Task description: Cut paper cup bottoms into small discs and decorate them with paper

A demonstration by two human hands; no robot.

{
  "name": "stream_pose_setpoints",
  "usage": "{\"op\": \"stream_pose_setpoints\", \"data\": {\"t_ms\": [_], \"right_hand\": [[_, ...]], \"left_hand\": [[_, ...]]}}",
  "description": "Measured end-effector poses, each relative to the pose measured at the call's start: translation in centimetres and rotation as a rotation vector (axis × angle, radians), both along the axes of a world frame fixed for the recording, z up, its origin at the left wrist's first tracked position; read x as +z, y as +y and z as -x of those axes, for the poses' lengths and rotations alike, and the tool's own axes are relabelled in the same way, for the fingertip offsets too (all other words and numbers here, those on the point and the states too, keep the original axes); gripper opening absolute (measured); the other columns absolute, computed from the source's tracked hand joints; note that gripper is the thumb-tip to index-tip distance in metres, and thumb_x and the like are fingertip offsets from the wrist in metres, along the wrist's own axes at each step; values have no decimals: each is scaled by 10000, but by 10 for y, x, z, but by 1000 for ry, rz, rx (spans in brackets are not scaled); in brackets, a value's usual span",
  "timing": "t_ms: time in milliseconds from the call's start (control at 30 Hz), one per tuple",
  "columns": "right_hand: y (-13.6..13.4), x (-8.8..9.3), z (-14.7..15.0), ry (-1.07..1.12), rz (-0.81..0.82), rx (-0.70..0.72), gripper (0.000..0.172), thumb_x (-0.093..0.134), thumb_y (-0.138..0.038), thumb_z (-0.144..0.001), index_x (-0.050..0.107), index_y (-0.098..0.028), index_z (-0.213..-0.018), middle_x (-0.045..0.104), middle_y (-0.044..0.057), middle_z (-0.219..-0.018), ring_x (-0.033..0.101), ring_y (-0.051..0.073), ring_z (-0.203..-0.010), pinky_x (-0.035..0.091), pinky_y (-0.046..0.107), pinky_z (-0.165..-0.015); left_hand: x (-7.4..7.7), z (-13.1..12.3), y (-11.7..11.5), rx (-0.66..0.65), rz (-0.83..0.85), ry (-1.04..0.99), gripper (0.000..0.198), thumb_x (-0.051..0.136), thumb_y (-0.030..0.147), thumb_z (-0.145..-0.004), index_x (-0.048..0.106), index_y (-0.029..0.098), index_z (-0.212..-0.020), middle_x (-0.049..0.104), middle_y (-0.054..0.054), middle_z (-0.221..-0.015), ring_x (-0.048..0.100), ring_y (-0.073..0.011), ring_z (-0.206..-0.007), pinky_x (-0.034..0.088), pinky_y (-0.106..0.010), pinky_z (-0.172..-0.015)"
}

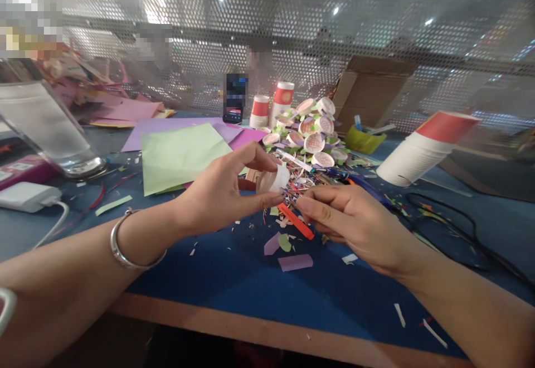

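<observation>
My left hand pinches a small white cup base between thumb and fingers, tilted on its side above the table. Close by on the right, my right hand has its thumb and forefinger pressed together; anything between them is too small or hidden to make out. Below the fingertips lies a flat orange object, its kind unclear. Purple paper pieces and a rounded green piece lie in front of it. Thin shredded scraps spread behind both hands.
Behind stands a heap of decorated cup bases. Green paper lies left, near a glass of water. A phone leans at the back. Stacked paper cups tilt at right, by a black cable.
</observation>
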State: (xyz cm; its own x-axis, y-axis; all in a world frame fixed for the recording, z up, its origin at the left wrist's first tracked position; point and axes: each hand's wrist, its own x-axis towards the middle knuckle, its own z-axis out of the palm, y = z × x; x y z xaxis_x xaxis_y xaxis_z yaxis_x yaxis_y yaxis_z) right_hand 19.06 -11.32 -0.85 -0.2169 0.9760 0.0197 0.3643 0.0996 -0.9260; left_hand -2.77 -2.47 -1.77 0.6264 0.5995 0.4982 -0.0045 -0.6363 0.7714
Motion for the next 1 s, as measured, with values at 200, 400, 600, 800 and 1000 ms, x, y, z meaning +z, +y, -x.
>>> {"op": "stream_pose_setpoints", "data": {"t_ms": [200,400,600,800,1000], "right_hand": [[0,0,-2,-1,-16,6,476,630,-592,-931,592,-177,-700,298,-89,-552,239,48,-452,202,212,-398],[0,-1,-1,2,-22,7,480,630,-587,-935,585,-173,-694,332,-85,-549,260,45,-460,216,201,-401],[1,-2,-1,15,-16,8,475,627,-582,-940,597,-169,-709,348,-85,-546,271,41,-461,221,194,-407],[1,-1,-1,19,-21,4,472,633,-587,-933,603,-169,-716,363,-83,-551,271,41,-460,218,201,-412],[1,-2,1,-15,1,-6,491,619,-610,-930,568,-179,-700,371,-77,-546,316,54,-475,235,210,-429]], "left_hand": [[2,-1,-1,0,119,24,361,800,345,-817,547,176,-1011,656,-145,-1220,650,-256,-1134,625,-356,-806],[2,-1,-1,3,122,29,358,795,347,-821,556,173,-1024,651,-140,-1205,628,-270,-1162,624,-374,-810],[3,-1,-3,10,115,29,348,791,323,-825,553,168,-1027,650,-129,-1209,651,-227,-1065,617,-364,-809],[5,-1,-4,30,106,30,347,790,323,-825,553,167,-1024,653,-123,-1205,661,-213,-1027,611,-379,-833],[3,0,-2,20,105,36,342,788,312,-825,551,169,-1026,651,-128,-1219,658,-226,-1057,609,-383,-833]]}}
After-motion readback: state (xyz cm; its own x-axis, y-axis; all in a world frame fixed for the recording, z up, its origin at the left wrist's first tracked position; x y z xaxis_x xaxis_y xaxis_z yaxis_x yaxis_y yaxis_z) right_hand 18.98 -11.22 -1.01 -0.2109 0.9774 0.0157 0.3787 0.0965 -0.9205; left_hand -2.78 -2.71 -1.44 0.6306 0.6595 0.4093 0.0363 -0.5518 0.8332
